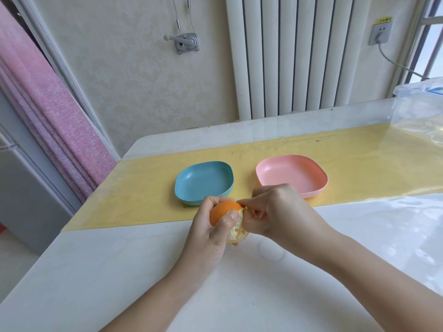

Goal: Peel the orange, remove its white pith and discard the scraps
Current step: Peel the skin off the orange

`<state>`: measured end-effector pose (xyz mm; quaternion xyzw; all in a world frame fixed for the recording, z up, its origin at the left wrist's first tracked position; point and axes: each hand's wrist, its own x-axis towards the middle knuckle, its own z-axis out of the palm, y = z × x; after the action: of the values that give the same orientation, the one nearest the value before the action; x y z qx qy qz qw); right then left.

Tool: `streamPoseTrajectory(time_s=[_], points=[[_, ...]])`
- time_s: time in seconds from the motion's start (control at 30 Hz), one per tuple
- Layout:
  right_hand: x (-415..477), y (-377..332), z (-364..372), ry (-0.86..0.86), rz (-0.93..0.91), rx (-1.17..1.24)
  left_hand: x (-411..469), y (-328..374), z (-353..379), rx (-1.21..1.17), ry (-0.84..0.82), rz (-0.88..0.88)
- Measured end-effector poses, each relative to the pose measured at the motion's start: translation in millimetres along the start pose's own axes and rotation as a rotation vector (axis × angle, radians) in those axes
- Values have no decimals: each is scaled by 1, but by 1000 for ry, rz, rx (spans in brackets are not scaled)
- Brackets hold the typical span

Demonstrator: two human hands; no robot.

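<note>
My left hand (211, 232) grips a partly peeled orange (224, 212) above the white table, thumb pressed on its front. The left part of the orange still wears smooth orange skin; the right side shows pale pith and flesh (236, 230). My right hand (275, 210) pinches a strip of peel (242, 202) at the top edge of the bared patch. Behind the hands stand a blue dish (189, 188) on the left and a pink dish (316, 178) on the right, both with nothing in them.
The dishes stand on a yellow runner (143, 188) crossing the white table (239, 283). A clear plastic sheet and a translucent box (419, 92) sit at the far right. A radiator and a wall are behind; a pink curtain hangs at the left.
</note>
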<state>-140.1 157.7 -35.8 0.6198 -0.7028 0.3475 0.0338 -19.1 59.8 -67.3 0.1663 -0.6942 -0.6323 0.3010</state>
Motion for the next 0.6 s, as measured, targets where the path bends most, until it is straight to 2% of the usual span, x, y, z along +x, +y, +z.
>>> streamPoseTrajectory(time_s=[0.17,0.3,0.37,0.47,0.6], points=[[0,0,4,68,63,115,-1,-1,1,-13,34,22],[-1,1,-4,36,101,292,0,3,-1,-41,49,64],[-2,0,-5,-21,104,271,0,5,-1,-39,47,82],[-1,-5,-3,-61,119,113,-3,5,3,-44,29,56],[-4,-9,-6,41,154,186,-3,3,4,-58,28,41]])
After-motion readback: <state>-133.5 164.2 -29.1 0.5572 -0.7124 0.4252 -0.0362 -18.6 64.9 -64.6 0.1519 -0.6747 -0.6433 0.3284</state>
